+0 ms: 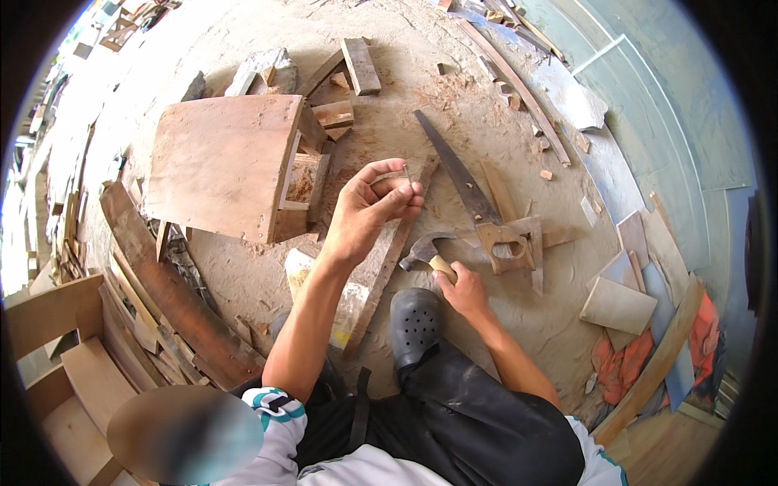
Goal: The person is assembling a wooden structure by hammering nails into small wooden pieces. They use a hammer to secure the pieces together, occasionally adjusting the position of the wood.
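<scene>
While the left hand [365,215] pinches a small nail [407,172] above a long wooden strip [387,267] on the sandy floor [502,324], the right hand [463,292] grips a hammer [428,251] beside a handsaw [470,198]

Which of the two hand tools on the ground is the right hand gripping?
The steel-headed claw hammer; the right hand grips its wooden handle. The wooden-handled handsaw lies untouched.

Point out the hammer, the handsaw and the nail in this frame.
hammer [423,249], head view, on its metal head.
handsaw [454,168], head view, on the middle of its blade.
nail [408,172], head view, on its shaft above the left hand's fingertips.
</scene>
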The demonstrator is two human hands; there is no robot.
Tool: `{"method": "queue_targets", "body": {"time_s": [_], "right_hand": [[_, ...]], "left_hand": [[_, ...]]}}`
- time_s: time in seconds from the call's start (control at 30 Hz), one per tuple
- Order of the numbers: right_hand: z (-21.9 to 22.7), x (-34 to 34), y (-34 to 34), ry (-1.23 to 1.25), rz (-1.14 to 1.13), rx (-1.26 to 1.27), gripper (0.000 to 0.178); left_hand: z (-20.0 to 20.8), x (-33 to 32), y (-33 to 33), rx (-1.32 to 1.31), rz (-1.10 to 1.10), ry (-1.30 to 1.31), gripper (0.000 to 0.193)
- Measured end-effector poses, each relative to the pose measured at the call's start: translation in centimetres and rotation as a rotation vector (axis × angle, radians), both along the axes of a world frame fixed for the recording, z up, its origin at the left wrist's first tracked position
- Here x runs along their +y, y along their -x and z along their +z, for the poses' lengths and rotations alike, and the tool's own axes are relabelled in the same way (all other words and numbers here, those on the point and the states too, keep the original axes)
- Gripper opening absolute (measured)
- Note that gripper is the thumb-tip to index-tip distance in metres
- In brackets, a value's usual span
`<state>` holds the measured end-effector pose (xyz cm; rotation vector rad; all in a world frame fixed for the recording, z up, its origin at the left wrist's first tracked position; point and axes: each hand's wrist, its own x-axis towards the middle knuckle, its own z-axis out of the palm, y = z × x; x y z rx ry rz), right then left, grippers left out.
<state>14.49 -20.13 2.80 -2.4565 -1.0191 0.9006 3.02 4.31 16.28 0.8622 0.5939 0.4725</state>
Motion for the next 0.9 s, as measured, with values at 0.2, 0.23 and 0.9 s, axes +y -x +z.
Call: {"method": "queue_targets", "body": {"time_s": [0.2, 0.23, 0.9], "right_hand": [[1.7, 1.3, -1.5, -0.030, 0.136, -0.082, 0.043], [2.7, 2.0, -1.7, -0.020, 0.153, -0.069, 0.042], [23.6, 11.6, -0.7, -0.760, -0.058, 0.548, 0.016]], "left_hand": [[2.9, -0.4, 0.9, -0.200, -0.054, 0.114, 0.048], [3.2, -0.4, 1.2, -0.211, -0.046, 0.106, 0.049], [6.2, -1.7, 2.4, -0.218, 0.153, -0.058, 0.019]]}}
